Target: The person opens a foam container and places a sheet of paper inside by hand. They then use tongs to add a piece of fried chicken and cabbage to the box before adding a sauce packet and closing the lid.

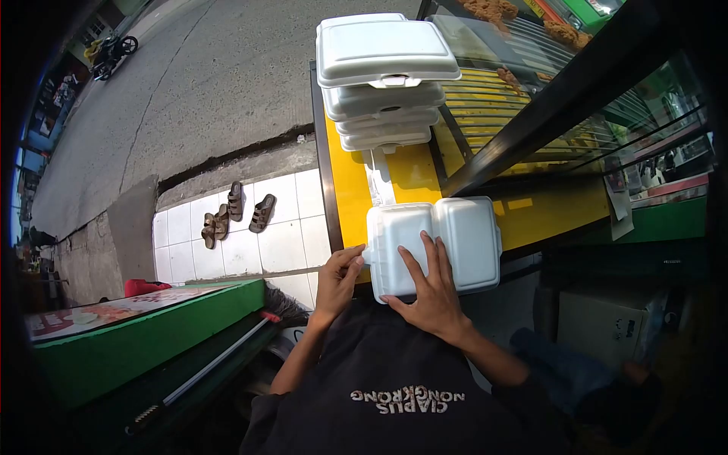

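A white foam takeaway box (469,243) lies unfolded at the near edge of the yellow counter, its two halves side by side. At its left edge, my left hand (339,279) pinches the small tab between thumb and fingers. My right hand (434,296) rests across the left half, fingers spread and thumb near the front rim. Farther back on the counter, several closed foam boxes (387,53) stand in an uneven stack, with a white strip on the counter between them and the unfolded box.
A glass display case (523,98) with a dark frame bar (561,98) and fried pieces on racks borders the right. Sandals (262,213) lie on white tiles to the left. Near them are a green-sided panel (152,334) and a broom (220,364). A cardboard box (607,326) sits lower right.
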Tool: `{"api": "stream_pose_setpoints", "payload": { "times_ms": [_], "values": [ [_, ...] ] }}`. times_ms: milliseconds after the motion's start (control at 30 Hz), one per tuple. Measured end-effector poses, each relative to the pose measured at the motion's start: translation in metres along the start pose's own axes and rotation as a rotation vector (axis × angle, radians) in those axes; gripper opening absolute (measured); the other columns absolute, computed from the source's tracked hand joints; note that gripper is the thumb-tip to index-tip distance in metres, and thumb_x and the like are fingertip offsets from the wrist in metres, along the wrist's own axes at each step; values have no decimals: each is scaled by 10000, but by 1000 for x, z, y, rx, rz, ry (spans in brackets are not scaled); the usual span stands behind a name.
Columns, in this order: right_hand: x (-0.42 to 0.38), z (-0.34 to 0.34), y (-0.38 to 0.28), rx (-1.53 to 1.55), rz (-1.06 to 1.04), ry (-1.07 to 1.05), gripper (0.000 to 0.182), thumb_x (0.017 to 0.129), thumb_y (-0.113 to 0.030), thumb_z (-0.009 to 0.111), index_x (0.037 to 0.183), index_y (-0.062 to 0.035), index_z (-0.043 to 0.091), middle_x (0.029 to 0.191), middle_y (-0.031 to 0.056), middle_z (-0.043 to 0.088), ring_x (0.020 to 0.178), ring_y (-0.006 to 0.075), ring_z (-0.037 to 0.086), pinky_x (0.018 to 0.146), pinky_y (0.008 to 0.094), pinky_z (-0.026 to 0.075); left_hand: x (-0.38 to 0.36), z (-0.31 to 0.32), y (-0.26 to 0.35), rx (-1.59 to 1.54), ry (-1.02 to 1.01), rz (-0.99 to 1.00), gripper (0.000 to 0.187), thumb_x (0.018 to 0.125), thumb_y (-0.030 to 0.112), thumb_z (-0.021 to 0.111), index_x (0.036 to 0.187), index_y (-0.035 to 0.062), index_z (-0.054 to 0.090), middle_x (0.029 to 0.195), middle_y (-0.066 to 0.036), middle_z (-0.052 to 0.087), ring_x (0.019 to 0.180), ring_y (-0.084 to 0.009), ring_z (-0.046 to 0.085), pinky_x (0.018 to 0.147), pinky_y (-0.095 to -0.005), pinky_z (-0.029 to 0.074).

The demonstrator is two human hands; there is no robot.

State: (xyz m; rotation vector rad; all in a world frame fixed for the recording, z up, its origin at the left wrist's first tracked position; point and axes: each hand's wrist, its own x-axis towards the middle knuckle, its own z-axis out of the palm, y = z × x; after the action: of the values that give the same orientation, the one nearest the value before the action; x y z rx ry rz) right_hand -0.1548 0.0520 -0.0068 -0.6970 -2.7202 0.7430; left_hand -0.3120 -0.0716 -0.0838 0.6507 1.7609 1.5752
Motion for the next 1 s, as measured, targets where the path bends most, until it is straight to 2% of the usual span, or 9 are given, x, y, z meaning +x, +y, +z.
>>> {"api": "stream_pose_setpoints", "payload": {
  "times_ms": [100, 267, 333, 433, 567, 667, 733, 967, 1000],
  "values": [
    [2, 8, 2, -28, -51, 22, 820, 698, -404, 798, 1388, -119, 458, 1488, 245, 252, 1316, 558, 257, 1074, 621, 285, -8, 7, -1, 11, 94, -34, 276, 948, 66, 591, 1214, 2, 628, 987, -31, 580, 809, -65, 565, 761, -202, 481],
    [1, 11, 4, -62, -35, 32, 845, 670, -445, 807, 1385, -153, 465, 1495, 208, 266, 1332, 534, 250, 1081, 611, 293, -8, 13, 11, 285, 177, 78, 268, 897, 74, 663, 1164, 51, 673, 1032, -83, 616, 844, -103, 621, 715, -236, 533],
    [0, 12, 4, -63, -24, 39, 851, 661, -452, 810, 1385, -166, 467, 1497, 194, 270, 1336, 527, 249, 1082, 609, 297, -6, 13, 12, 328, 200, 151, 264, 860, 92, 692, 1121, 57, 690, 1040, -138, 634, 835, -218, 675, 670, -304, 558],
    [1, 14, 3, -67, -13, 59, 854, 653, -453, 816, 1385, -183, 469, 1497, 177, 280, 1342, 512, 249, 1085, 601, 303, -7, 13, 23, 559, 196, 209, 262, 843, 100, 704, 1101, 54, 696, 1014, -154, 638, 858, -258, 678, 673, -327, 564],
    [1, 15, 5, -74, -21, 73, 874, 638, -457, 826, 1387, -187, 467, 1495, 174, 284, 1344, 504, 252, 1089, 595, 307, -7, 15, 25, 644, 222, 337, 261, 832, 113, 715, 1084, 48, 693, 995, -173, 643, 851, -269, 673, 658, -336, 559],
    [2, 13, 2, -88, -29, 75, 909, 603, -481, 842, 1376, -171, 478, 1482, 191, 296, 1340, 506, 268, 1089, 593, 309, -4, 17, 35, 649, 233, 310, 244, 837, 123, 712, 1050, 14, 664, 961, -170, 657, 799, -261, 677, 638, -353, 548],
    [1, 13, 3, -95, -30, 70, 926, 581, -496, 850, 1363, -154, 490, 1471, 208, 307, 1337, 511, 281, 1088, 594, 310, -1, 19, 43, 413, 82, -20, 233, 852, 125, 692, 1019, -16, 613, 924, -162, 665, 712, -265, 672, 620, -357, 533],
    [-1, 16, 11, -54, -66, 39, 1018, 565, -537, 852, 1419, -170, 437, 1510, 214, 260, 1351, 561, 221, 1089, 635, 282, -1, 13, 29, 446, 49, -29, 245, 905, 150, 631, 1043, -40, 564, 836, -179, 664, 638, -251, 662, 599, -343, 520],
    [-1, 14, 11, -37, -71, 38, 1029, 563, -548, 851, 1422, -165, 434, 1509, 219, 261, 1354, 559, 218, 1088, 638, 280, -1, 12, 28, 382, 52, -70, 213, 917, 132, 618, 1035, -36, 562, 841, -138, 663, 641, -191, 637, 601, -314, 509]
  ]
}}
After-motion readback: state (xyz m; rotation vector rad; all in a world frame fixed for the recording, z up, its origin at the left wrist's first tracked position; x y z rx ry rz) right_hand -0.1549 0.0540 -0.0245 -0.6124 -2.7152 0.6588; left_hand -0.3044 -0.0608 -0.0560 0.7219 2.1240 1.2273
